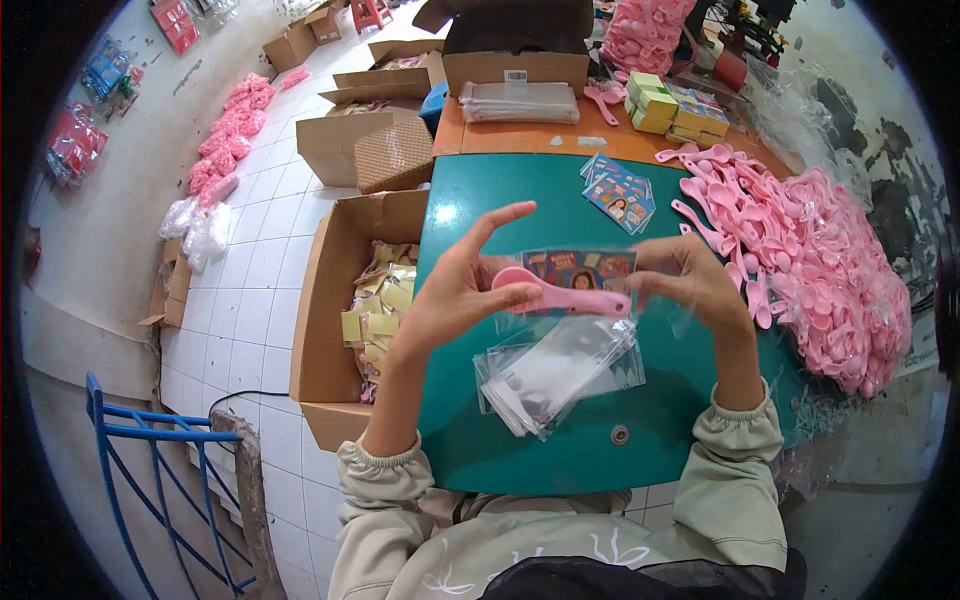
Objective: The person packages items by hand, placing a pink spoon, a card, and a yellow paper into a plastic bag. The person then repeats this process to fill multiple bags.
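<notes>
Using the bag stack [555, 378] on the desk [470, 440] as reference. Left hand [478, 275] partly curled, index raised, thumb clamping the pink spoon [575, 298] against the card [580, 266], both over the stack's far edge. Right hand [690, 272] curled at the card's right end; blurred, I can't tell its grip. Spoon heap [800, 250] right of stack, loose cards [618, 195] beyond.

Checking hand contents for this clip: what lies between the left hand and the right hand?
In the head view, a pink spoon and a printed card lie between the left hand and the right hand, with some clear plastic showing there too.
</notes>
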`<state>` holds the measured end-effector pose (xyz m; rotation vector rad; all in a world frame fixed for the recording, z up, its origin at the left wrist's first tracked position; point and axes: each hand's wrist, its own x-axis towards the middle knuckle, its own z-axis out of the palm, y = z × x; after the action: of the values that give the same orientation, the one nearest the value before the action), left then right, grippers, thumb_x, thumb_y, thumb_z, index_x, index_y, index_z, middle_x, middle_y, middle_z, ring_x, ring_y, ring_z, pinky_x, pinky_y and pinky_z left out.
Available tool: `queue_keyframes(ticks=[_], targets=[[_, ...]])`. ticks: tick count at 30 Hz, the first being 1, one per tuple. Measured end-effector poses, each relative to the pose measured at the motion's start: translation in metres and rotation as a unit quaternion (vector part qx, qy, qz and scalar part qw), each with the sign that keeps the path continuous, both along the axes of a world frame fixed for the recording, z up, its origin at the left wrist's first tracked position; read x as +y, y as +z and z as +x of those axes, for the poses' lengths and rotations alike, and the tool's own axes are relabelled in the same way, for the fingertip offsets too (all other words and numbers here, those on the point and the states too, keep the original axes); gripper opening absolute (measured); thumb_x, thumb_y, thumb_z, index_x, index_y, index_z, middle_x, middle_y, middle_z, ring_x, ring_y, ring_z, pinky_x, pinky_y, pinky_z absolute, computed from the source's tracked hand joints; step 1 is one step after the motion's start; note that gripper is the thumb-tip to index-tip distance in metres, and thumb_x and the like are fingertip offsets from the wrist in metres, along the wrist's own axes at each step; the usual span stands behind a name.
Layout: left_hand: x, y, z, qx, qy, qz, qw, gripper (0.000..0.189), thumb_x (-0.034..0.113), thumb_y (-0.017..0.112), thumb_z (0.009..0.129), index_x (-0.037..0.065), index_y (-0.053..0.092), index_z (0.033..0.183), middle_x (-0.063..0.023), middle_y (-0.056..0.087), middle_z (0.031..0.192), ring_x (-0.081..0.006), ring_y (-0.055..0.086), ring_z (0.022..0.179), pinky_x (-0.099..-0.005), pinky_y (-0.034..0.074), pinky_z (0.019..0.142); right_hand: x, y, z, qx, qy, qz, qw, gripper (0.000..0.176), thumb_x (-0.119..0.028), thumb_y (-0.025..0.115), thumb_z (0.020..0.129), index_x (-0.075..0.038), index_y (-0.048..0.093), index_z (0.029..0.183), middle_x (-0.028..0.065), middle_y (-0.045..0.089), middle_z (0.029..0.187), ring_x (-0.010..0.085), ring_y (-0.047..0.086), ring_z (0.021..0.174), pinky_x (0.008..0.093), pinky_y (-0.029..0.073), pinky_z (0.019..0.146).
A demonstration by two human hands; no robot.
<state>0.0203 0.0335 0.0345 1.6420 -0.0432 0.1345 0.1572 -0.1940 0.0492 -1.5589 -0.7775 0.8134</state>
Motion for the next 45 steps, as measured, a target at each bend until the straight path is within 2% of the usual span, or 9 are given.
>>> queue_keyframes(ticks=[5,9,10,13,17,18,24,36,45], targets=[[-0.016,-0.018,-0.016,0.033,-0.044,-0.035,0.998,0.081,0.011,0.075,0.075,0.008,0.027,0.141,0.0033,0.055,0.069,-0.0007,0.048,0.062,-0.0143,0.039,0.055,-0.011,-0.019,-0.021,0.027,-0.036,-0.008,0.999,0.014,-0.008,0.07,0.076,-0.003,0.058,0.074,-0.0003,0.057,0.067,0.0043,0.05,0.061,0.0209,0.04,0.053],[-0.033,-0.046,-0.024,-0.049,0.041,-0.036,0.997,0.083,0.012,0.071,0.079,0.009,0.017,0.142,-0.0141,0.065,0.095,-0.0133,0.063,0.078,-0.0257,0.051,0.067,-0.014,-0.029,-0.03,0.01,-0.064,-0.014,0.998,0.018,-0.006,0.07,0.077,-0.004,0.054,0.069,-0.0022,0.056,0.066,0.003,0.049,0.064,0.02,0.039,0.056],[-0.033,-0.045,-0.031,-0.052,0.107,0.108,0.987,0.08,0.015,0.064,0.085,0.009,0.01,0.143,-0.0177,0.062,0.106,-0.0209,0.064,0.09,-0.0303,0.053,0.074,-0.014,-0.03,-0.033,-0.047,-0.091,-0.009,0.995,0.016,-0.006,0.07,0.076,-0.004,0.055,0.072,-0.0009,0.057,0.069,0.0045,0.051,0.065,0.021,0.041,0.057],[-0.046,-0.057,-0.056,0.088,0.102,-0.043,0.99,0.071,0.018,0.049,0.094,0.014,-0.001,0.143,-0.0219,0.053,0.119,-0.0294,0.059,0.102,-0.0409,0.051,0.084,-0.006,-0.032,-0.049,-0.175,-0.111,-0.004,0.978,0.014,-0.006,0.07,0.075,-0.001,0.06,0.081,0.0026,0.06,0.076,0.0091,0.056,0.07,0.0237,0.045,0.061],[-0.067,-0.053,-0.085,0.157,0.011,-0.275,0.949,0.06,0.018,0.033,0.099,0.01,-0.009,0.142,-0.0215,0.058,0.113,-0.0272,0.06,0.102,-0.0348,0.052,0.081,-0.001,-0.031,-0.068,-0.251,0.054,-0.039,0.966,0.031,-0.009,0.072,0.072,-0.004,0.062,0.102,0.008,0.059,0.094,0.0202,0.06,0.085,0.03,0.049,0.071],[-0.067,-0.061,-0.088,0.17,0.0,-0.261,0.95,0.058,0.015,0.028,0.1,0.012,-0.012,0.142,-0.022,0.057,0.113,-0.0273,0.06,0.103,-0.0343,0.052,0.082,0.0,-0.038,-0.071,-0.27,0.081,-0.033,0.959,0.032,-0.009,0.072,0.072,-0.005,0.062,0.102,0.0085,0.059,0.095,0.0216,0.06,0.086,0.0309,0.048,0.072],[-0.068,-0.073,-0.108,0.204,-0.002,-0.239,0.949,0.058,0.011,0.031,0.099,0.016,-0.005,0.144,-0.0228,0.055,0.117,-0.0276,0.058,0.106,-0.0375,0.052,0.085,0.003,-0.057,-0.095,-0.313,0.167,-0.026,0.935,0.021,-0.008,0.068,0.072,-0.002,0.053,0.086,0.0139,0.049,0.09,0.0317,0.05,0.087,0.0394,0.042,0.075],[-0.077,-0.068,-0.115,0.177,0.057,-0.331,0.925,0.058,0.015,0.04,0.098,0.007,0.006,0.144,-0.0194,0.06,0.105,-0.0209,0.06,0.099,-0.0339,0.048,0.09,0.011,-0.064,-0.118,-0.465,0.141,-0.011,0.874,0.02,-0.013,0.066,0.066,-0.002,0.053,0.077,0.012,0.05,0.085,0.029,0.051,0.086,0.0406,0.043,0.079],[-0.08,-0.077,-0.101,0.188,0.079,-0.371,0.906,0.057,0.013,0.046,0.095,0.012,0.014,0.143,-0.0131,0.063,0.09,-0.0147,0.064,0.079,-0.0281,0.054,0.072,0.007,-0.057,-0.13,-0.624,0.165,-0.025,0.763,0.03,-0.019,0.066,0.062,0.001,0.057,0.082,0.0096,0.051,0.083,0.0248,0.051,0.082,0.042,0.043,0.079]])
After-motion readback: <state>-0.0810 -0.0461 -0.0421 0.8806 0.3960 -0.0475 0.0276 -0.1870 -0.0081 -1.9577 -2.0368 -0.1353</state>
